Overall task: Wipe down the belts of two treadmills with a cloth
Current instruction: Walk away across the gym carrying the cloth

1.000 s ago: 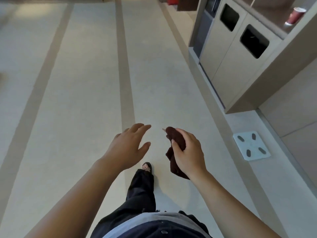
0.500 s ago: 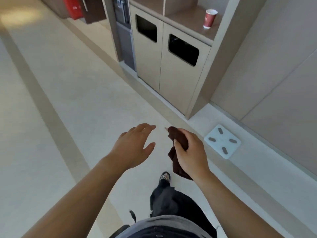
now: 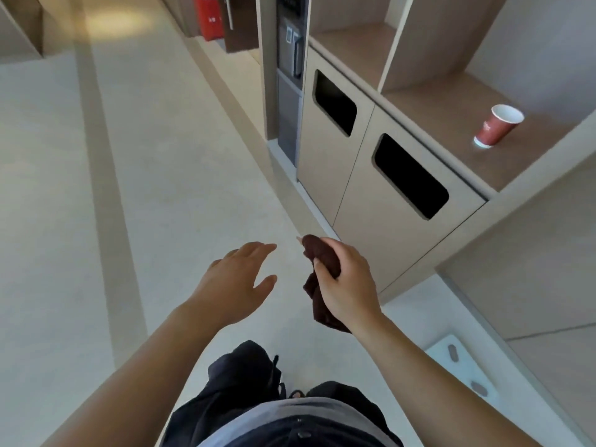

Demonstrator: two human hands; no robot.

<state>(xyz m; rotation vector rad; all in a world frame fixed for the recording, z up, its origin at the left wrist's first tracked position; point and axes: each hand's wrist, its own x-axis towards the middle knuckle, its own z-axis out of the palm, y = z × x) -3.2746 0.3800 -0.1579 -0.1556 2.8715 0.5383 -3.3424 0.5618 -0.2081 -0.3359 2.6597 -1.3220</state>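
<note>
Your right hand (image 3: 346,282) grips a bunched dark brown cloth (image 3: 317,279), held in the air just beside your left hand (image 3: 237,280), which is empty with fingers relaxed and spread. Beyond your right hand stands a beige cabinet (image 3: 371,201) with two dark bin openings; a red paper cup (image 3: 496,125) sits on its shelf (image 3: 451,124).

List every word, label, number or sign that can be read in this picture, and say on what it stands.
Nothing can be read with certainty.
red paper cup: a pale mark on its side, too blurred to read.
red object by the far wall: small white marks, too blurred to read.
dark dispenser panel: pale rectangles, no legible text.
cloth: no print shows.
</note>
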